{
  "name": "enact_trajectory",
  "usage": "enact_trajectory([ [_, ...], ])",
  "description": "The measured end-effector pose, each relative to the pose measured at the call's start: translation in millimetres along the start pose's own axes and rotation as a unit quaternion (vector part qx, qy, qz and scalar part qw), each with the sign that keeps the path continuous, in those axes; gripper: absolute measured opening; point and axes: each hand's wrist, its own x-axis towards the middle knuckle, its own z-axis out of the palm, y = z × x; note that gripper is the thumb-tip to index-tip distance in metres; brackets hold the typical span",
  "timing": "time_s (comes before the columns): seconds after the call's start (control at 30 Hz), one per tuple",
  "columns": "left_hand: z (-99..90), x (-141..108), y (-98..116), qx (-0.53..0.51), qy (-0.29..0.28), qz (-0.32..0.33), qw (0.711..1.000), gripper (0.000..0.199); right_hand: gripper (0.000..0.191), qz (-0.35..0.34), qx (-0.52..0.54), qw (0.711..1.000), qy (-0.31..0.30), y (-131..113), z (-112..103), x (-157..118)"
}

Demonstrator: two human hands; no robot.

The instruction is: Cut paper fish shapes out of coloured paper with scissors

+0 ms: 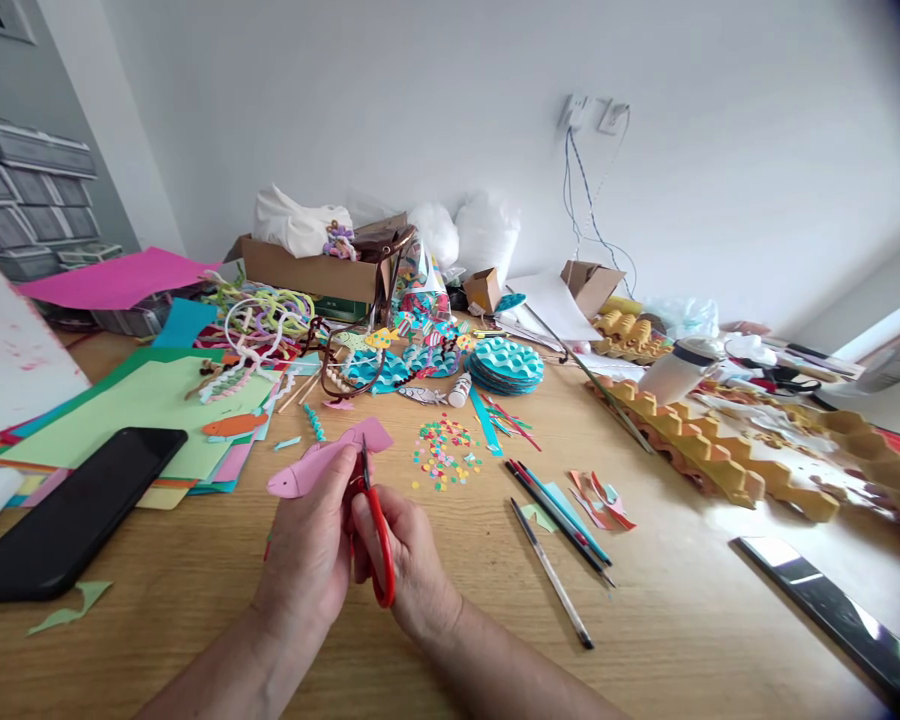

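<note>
In the head view, the left hand (307,545) pinches the pink paper fish (307,473) above the counter (465,550), toward its near edge and left of the confetti (444,446). The right hand (412,560) grips the red-handled scissors (379,518), blades at the fish's tail end. Caution: the left thumb lies close to the blades; a slip may nick it. A loose pinch may let the paper twist, leaving a ragged cut.

Pure pink on the paper fish (289,483), and the scissors (376,505) flash bright red handles under dark blades — vivid stuff! There's orange on the cutout fish (234,425), pale green on the paper sheet (120,415), hot magenta on another card (124,278). Confetti (446,450) speckles yellow, pink, green; turquoise fills the wavy stack (505,370) — all against a light-brown, wood-grained tabletop (450,680).
</note>
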Motion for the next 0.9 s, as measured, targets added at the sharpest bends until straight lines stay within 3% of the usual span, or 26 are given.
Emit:
enact_trajectory([
  [0.37,-11.7,5.9,3.5,0.024,-0.057,0.029,0.998,0.014,0.049,-0.008,-0.029,0.999,-0.013,1.3,-3.1,1.7],
  [0.9,-18.3,14.8,11.5,0.037,-0.084,0.054,0.994,0.013,0.047,-0.004,-0.041,0.999,-0.033,-4.6,-8.2,3.5],
])
